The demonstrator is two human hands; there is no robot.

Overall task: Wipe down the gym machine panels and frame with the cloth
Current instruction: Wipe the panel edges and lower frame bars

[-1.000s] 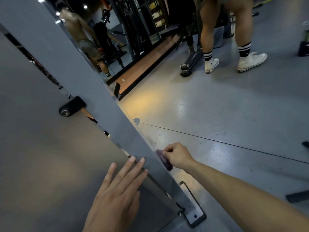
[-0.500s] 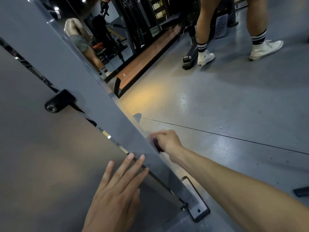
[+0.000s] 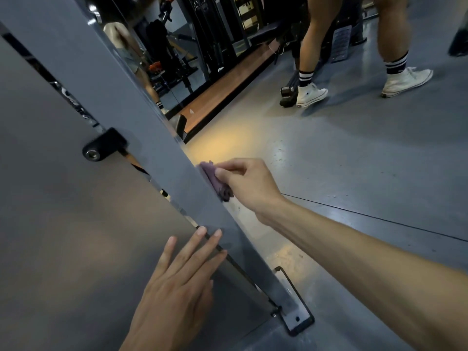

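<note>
Right hand (image 3: 249, 184) at frame centre, fingers curled round purple cloth (image 3: 215, 179), pressing it against right edge of grey frame post (image 3: 141, 138). Left hand (image 3: 174, 290) lower centre, fingers straight and flat on grey panel (image 3: 63, 236) (fingertips reach post edge). Bystander's white sneakers (image 3: 310, 95) upper right on floor (image 3: 354, 160).

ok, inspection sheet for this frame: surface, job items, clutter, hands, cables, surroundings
Surface: grey machine panel and slanted grey frame post, bolted to floor by base plate.
Job's things: purple cloth bunched against the post's right edge.
Clutter: nothing seen.
Hands: right hand grips the cloth; left hand rests flat on the panel, fingertips at the post.
Cables: nothing seen.
Surroundings: grey floor, wall mirror, another person's legs in white sneakers.
</note>
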